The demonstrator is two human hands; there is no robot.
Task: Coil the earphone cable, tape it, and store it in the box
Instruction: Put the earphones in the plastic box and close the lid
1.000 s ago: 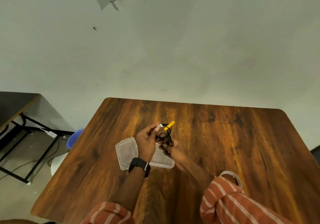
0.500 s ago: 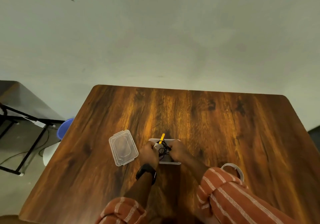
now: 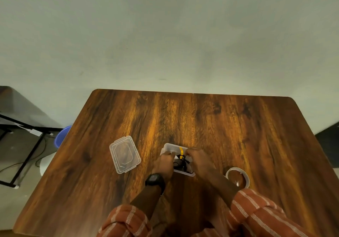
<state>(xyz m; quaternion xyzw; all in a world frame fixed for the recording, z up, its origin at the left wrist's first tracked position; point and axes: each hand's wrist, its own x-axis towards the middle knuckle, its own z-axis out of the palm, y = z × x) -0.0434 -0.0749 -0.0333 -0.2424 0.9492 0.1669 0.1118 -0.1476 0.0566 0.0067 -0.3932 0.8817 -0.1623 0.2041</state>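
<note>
A plain, sparse workroom: bare greenish wall (image 3: 165, 35), one wooden table (image 3: 183, 119), a black metal-framed desk (image 3: 22, 124) beside it.

A bundled black earphone cable (image 3: 180, 162) with a yellow tape tab (image 3: 181, 152) is sitting inside a small clear plastic box (image 3: 169, 147), lower centre of the frame. A white tape roll (image 3: 237, 177) is lying flat to its right.

rust-orange sleeves (image 3: 256, 213) with thin white stripes, rolled at both forearms; black smartwatch (image 3: 154, 180) on the left wrist, toward 7 o'clock.
</note>
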